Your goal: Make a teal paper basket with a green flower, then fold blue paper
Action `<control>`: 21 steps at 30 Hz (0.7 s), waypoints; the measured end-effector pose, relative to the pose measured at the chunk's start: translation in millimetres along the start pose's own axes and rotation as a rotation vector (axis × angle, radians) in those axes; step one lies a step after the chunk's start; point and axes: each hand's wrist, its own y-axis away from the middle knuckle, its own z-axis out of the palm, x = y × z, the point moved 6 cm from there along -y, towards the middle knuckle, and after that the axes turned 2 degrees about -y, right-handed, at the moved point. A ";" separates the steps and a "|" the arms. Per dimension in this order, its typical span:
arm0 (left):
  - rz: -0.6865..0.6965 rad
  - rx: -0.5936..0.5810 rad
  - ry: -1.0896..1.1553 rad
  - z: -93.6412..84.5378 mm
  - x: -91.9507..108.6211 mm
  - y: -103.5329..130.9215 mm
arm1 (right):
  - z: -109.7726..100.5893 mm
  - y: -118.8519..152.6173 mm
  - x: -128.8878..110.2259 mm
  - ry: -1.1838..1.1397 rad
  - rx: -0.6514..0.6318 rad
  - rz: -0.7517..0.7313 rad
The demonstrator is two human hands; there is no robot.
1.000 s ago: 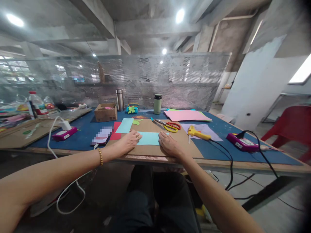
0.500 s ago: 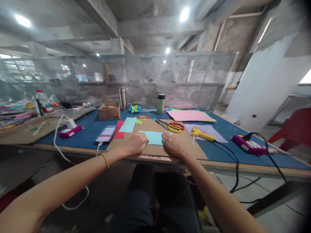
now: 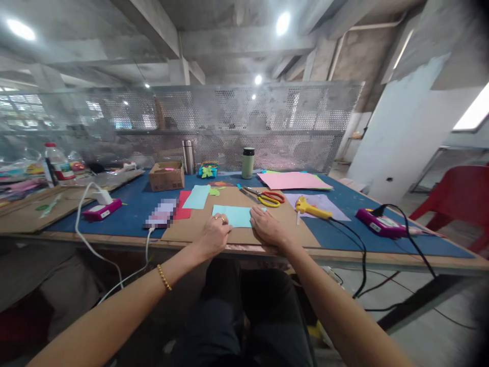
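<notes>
A light blue sheet of paper (image 3: 240, 216) lies on a brown cardboard sheet (image 3: 305, 237) at the front of the table. My left hand (image 3: 214, 234) is curled closed at the paper's lower left edge, with a ring on a finger. Whatever its fingertips hold is hidden. Stretched flat, the fingers of my right hand (image 3: 267, 226) press on the paper's right end. Behind the paper rest red and yellow-handled scissors (image 3: 273, 198). A second light blue piece (image 3: 197, 197) and a red paper (image 3: 184, 209) lie to the left, near a small green paper cutout (image 3: 216, 191).
On the right are a yellow glue gun (image 3: 313, 209) with a black cord, lilac paper (image 3: 338, 209) and a purple power strip (image 3: 382, 224). A phone (image 3: 162, 214) lies left. Behind stand a cardboard box (image 3: 167, 178), a steel flask (image 3: 188, 158), a green tumbler (image 3: 248, 164) and pink sheets (image 3: 294, 180).
My left hand has drawn down toward the table's front edge and turned, still closed. My right hand stays on the paper. The whole view has shifted slightly.
</notes>
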 end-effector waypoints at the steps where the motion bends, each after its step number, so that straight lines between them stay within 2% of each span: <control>1: 0.006 -0.006 -0.005 0.1 0.0 -0.3 | -0.3 -0.2 0.3 0.000 0.003 0.001; 5: 0.022 -0.064 -0.073 1.9 1.4 -5.6 | 0.5 -0.8 2.1 -0.004 0.020 0.011; 11: 0.060 -0.196 -0.143 5.7 5.3 -26.2 | 1.5 -0.1 1.7 -0.018 0.043 0.016; 18: 0.045 -0.304 0.010 12.2 -18.2 -29.1 | -16.3 3.5 2.0 -0.015 0.099 -0.005; 21: 0.034 -0.290 0.091 12.8 -23.8 -28.9 | -26.5 12.2 -12.4 -0.018 0.137 -0.064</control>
